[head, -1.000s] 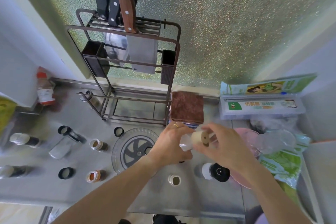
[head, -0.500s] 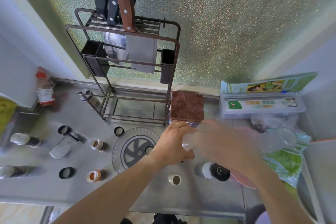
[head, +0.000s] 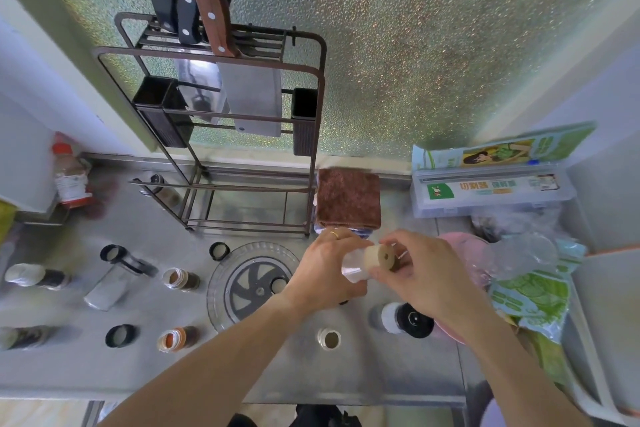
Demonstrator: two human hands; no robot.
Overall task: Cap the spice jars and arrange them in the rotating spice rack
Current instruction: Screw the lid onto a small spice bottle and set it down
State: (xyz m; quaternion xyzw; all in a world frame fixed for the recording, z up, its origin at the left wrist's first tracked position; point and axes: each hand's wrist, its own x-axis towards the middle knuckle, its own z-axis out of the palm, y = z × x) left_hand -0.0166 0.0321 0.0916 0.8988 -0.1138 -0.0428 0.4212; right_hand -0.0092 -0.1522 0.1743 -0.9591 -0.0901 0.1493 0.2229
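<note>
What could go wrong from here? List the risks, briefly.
1. The jar is held sideways between left hand and right hand; if its cap isn't seated, contents may spill.
2. Open jars stand right under the forearms; a dropped elbow could tip one.

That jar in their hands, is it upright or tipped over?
Tipped: the jar lies sideways between the left hand and right hand, its round end facing the camera.

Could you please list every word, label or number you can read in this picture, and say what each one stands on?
"切割器 保鲜膜", orange print, only roughly readable: on the clear cling-film cutter box.
Green carton behind that box: print too small to read.
Red-capped bottle: label blurred, unreadable.
Green bag: print unreadable.
Spice jars, including the one in both hands: no readable text.
</note>
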